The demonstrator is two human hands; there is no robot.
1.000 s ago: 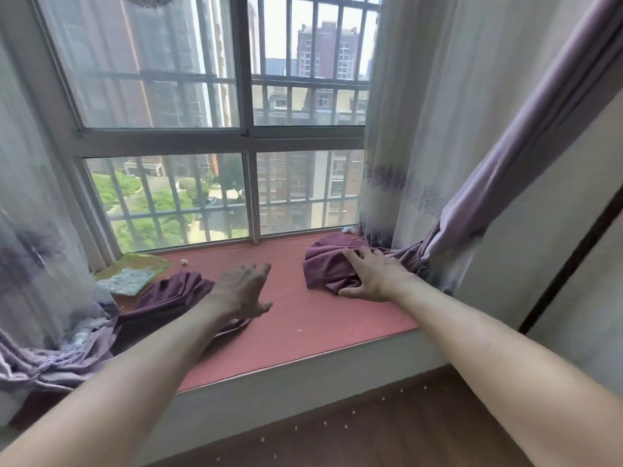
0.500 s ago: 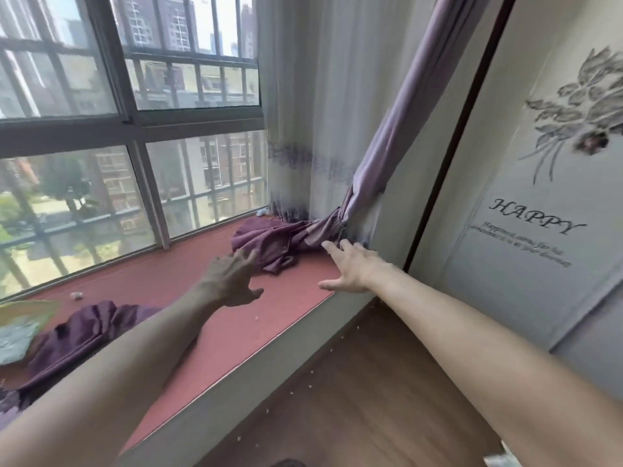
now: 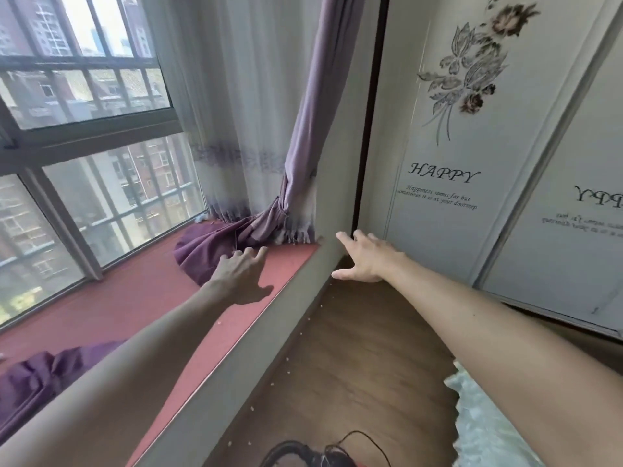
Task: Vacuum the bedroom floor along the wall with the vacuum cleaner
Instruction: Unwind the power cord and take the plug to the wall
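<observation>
Right hand [image 3: 367, 259] now off sill [image 3: 151, 298], wooden floor [image 3: 354, 365]

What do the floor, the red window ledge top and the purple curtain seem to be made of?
Floor: wood or wood-look laminate, by brown grain streaks; low sheen. Window ledge top: red, matte, even; perhaps a mat or coating, unclear. Purple curtain: soft cloth, gathered in folds, faintly glossy.

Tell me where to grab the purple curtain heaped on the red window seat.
Grip the purple curtain at its tied neck, above the heap: there the cloth is gathered narrow, while the heap below spreads in loose folds. Come from the room side with the left hand, which is open at its edge.
</observation>
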